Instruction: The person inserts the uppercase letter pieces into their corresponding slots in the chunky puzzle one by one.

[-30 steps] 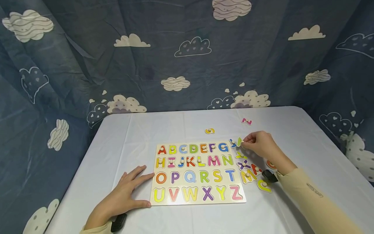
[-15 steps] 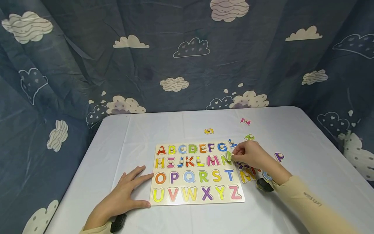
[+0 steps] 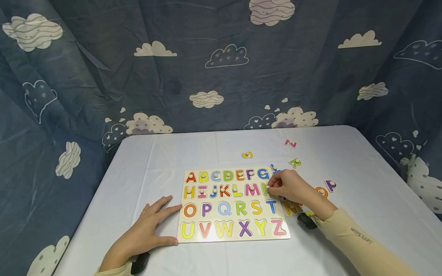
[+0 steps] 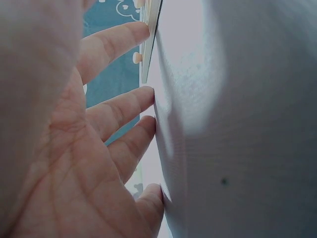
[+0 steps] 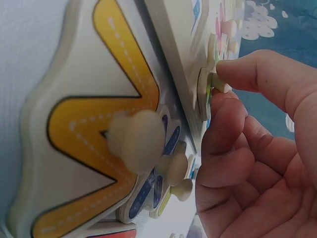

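A wooden alphabet board [image 3: 233, 231] lies flat on the white table. My right hand [image 3: 289, 186] pinches the small peg [image 5: 220, 83] of the green letter N piece [image 5: 204, 93] between thumb and fingers. The piece is at the N spot in the second row; my fingers partly cover it in the head view. My left hand [image 3: 149, 226] has its fingers spread, with a fingertip and the thumb at the board's left edge. In the left wrist view the other fingertips [image 4: 147, 93] rest on the cloth. Pegged letters A to M sit in the upper two rows.
Loose letter pieces lie right of the board: a yellow M-shaped piece [image 5: 94, 111], an orange O [image 3: 322, 192], a purple P [image 3: 330, 185] and others partly under my right arm. Behind are a green R [image 3: 295, 163], a pink zigzag letter [image 3: 291, 143] and a yellow S [image 3: 247, 155].
My right hand has carried the green N from right of the board leftward and toward me, onto the N spot. My left hand has stayed at the board's left edge.
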Tool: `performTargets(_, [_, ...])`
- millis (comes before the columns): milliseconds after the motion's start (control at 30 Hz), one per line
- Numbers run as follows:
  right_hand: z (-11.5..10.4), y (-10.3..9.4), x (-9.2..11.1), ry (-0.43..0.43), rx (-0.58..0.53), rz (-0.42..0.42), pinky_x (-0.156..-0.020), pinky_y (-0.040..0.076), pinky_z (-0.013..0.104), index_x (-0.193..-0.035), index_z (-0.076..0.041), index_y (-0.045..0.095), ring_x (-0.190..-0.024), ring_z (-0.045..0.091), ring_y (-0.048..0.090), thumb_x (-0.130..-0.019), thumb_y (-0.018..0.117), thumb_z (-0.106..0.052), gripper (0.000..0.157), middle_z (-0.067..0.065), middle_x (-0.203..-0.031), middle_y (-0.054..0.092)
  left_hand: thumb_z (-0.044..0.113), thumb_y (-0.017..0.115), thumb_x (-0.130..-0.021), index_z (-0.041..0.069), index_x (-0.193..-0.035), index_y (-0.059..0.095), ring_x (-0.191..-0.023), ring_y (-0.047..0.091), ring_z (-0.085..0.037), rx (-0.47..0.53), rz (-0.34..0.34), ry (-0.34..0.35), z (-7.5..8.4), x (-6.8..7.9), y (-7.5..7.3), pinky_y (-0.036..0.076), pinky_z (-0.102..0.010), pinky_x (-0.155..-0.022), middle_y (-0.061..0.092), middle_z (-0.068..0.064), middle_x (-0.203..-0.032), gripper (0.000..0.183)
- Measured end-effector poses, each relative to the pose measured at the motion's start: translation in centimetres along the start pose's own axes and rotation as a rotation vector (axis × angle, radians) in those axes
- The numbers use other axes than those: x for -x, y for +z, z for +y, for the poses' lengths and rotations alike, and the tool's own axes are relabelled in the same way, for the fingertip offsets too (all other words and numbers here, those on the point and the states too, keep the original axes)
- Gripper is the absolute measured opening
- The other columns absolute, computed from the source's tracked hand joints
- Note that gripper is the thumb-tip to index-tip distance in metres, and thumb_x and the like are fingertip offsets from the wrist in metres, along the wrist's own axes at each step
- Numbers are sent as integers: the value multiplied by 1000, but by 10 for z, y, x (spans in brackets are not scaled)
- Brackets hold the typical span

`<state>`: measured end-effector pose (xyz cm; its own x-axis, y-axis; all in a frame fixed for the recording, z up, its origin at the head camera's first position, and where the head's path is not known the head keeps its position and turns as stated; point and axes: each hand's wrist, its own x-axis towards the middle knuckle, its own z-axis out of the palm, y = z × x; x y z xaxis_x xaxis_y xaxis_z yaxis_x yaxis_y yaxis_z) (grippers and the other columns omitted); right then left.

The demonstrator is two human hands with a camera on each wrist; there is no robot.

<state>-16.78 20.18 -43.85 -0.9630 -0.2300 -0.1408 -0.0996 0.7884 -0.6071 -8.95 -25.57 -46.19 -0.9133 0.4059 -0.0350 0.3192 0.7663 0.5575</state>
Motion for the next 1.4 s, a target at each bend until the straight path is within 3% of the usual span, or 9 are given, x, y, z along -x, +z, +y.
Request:
performTargets(333, [3, -3, 4, -7, -10, -4, -55, 42, 20, -93, -10, 76, -69, 14, 55, -94, 82, -21, 13, -1, -76, 63, 58, 95, -69, 34, -152, 61, -161, 32, -44, -9, -1, -2, 1, 0, 0, 14, -77, -128, 41, -12, -171, 93])
performTargets(500, [11, -18, 17, -2, 2, 54, -58, 42, 21, -101, -8, 79, -74, 15, 54, -95, 81, -25, 18, -1, -80, 63, 59, 95, -68, 34, -152, 61, -161, 32, -45, -11, -2, -5, 1, 0, 1, 14, -77, -128, 41, -12, -171, 94])
performTargets(767, [44, -46, 57, 118, 1, 186, -58, 43, 22, -111, -2, 77, -78, 18, 54, -98, 78, -27, 28, 2, -84, 64, 60, 94, -69, 32, -152, 62, -160, 35, -44, -17, 14, 21, 0, 0, 1, 16, -78, -127, 43, -13, -170, 94])
performTargets(967, [78, -57, 82, 174, -4, 244, -59, 46, 23, -117, 1, 76, -76, 12, 56, -101, 75, -28, 33, 6, -92, 73, 59, 95, -68, 31, -151, 63, -159, 36, -45, -23, 24, 28, -1, 1, 1, 17, -80, -126, 44, -14, -169, 93])
performTargets(1167, [105, -56, 91, 217, -5, 328, -54, 47, 25, -120, 5, 74, -72, 10, 52, -103, 71, -23, 33, 10, -94, 74, 60, 94, -68, 32, -151, 63, -159, 35, -45, -7, 19, 23, -1, 1, 1, 16, -80, -126, 44, -14, -169, 94])
performTargets(1400, [117, -48, 89, 244, -20, 328, -53, 44, 25, -117, 7, 73, -74, 12, 51, -100, 76, -24, 36, 8, -89, 68, 60, 94, -69, 33, -151, 62, -159, 35, -46, -6, 27, 37, -2, 1, 2, 16, -79, -126, 44, -13, -169, 93])
